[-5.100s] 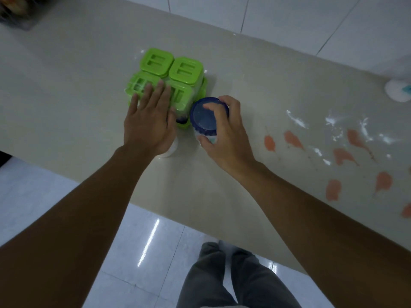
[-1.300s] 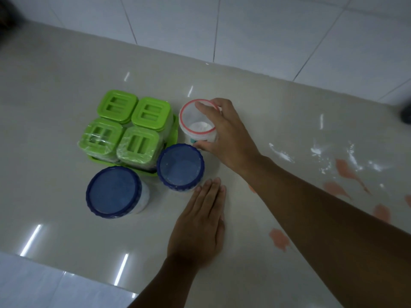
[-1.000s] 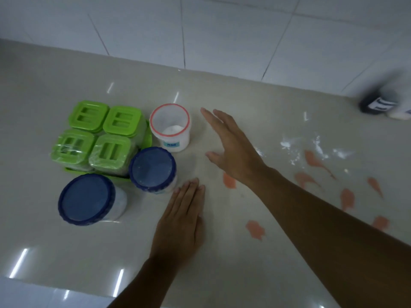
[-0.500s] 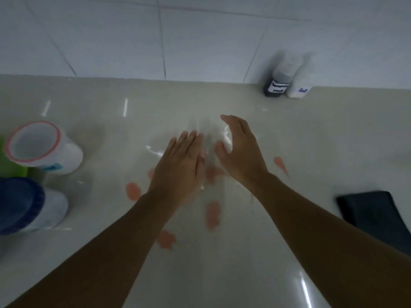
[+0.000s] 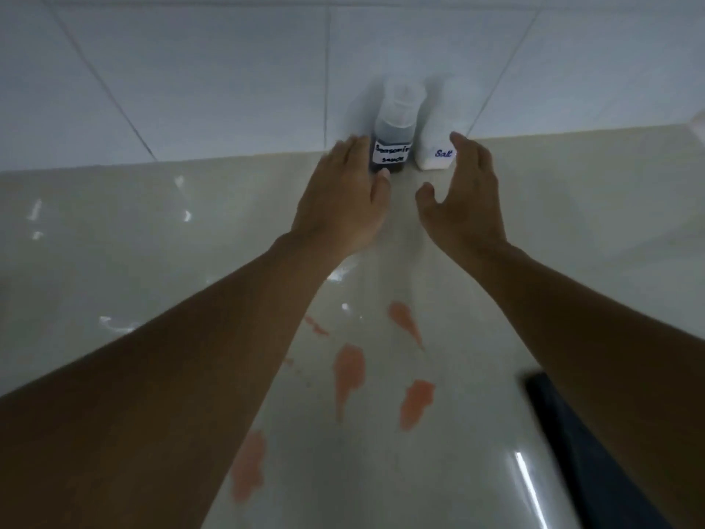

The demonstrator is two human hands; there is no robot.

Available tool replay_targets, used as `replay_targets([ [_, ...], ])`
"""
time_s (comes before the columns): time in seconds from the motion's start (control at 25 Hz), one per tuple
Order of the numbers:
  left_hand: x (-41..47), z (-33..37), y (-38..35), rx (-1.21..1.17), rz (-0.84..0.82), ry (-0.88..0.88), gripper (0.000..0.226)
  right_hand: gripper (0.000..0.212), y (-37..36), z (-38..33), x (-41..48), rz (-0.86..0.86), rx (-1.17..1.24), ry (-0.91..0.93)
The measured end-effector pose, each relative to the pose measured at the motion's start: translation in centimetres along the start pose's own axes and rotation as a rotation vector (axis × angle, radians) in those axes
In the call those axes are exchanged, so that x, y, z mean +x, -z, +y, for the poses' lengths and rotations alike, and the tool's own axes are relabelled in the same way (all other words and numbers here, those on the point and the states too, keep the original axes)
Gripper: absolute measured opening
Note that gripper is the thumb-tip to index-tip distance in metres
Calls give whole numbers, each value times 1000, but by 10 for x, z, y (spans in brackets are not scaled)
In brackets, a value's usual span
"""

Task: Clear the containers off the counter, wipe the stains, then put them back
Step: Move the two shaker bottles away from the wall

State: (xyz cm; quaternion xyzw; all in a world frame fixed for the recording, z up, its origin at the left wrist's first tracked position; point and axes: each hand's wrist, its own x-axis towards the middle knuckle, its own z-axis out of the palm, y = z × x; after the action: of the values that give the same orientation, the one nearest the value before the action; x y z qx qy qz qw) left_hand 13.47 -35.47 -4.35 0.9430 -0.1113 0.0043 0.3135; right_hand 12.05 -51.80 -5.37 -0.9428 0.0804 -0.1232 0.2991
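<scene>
Two bottles stand side by side against the tiled wall at the back of the beige counter (image 5: 114,261): a dark seasoning sauce bottle (image 5: 393,139) and a white salt bottle (image 5: 437,143). My left hand (image 5: 343,200) is open just left of the sauce bottle, thumb near its base. My right hand (image 5: 461,196) is open and cupped just right of the salt bottle. Neither hand holds anything. Several orange stains (image 5: 349,370) mark the counter between my forearms, with white specks (image 5: 335,274) nearby.
A dark cloth (image 5: 572,452) lies at the counter's front right, partly hidden under my right forearm. The white tiled wall (image 5: 229,70) rises directly behind the bottles.
My view swung right, away from the green and blue-lidded containers. Both hands moved forward across the stains to flank the two bottles at the wall.
</scene>
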Motion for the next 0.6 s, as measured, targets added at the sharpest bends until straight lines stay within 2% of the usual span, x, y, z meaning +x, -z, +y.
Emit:
replay_targets([
  [0.16, 60, 9, -16, 11, 134, 24, 63, 81, -5, 9, 47, 13, 91, -117],
  [0.32, 95, 16, -27, -155, 172, 122, 67, 84, -12, 15, 85, 34, 218, -198],
  [0.44, 102, 19, -32, -284, 217, 149, 64, 72, -12, 21, 102, 38, 378, -285],
  [0.6, 90, 19, -31, -328, 195, 122, 56, 55, -11, 25, 92, 83, 345, -235],
])
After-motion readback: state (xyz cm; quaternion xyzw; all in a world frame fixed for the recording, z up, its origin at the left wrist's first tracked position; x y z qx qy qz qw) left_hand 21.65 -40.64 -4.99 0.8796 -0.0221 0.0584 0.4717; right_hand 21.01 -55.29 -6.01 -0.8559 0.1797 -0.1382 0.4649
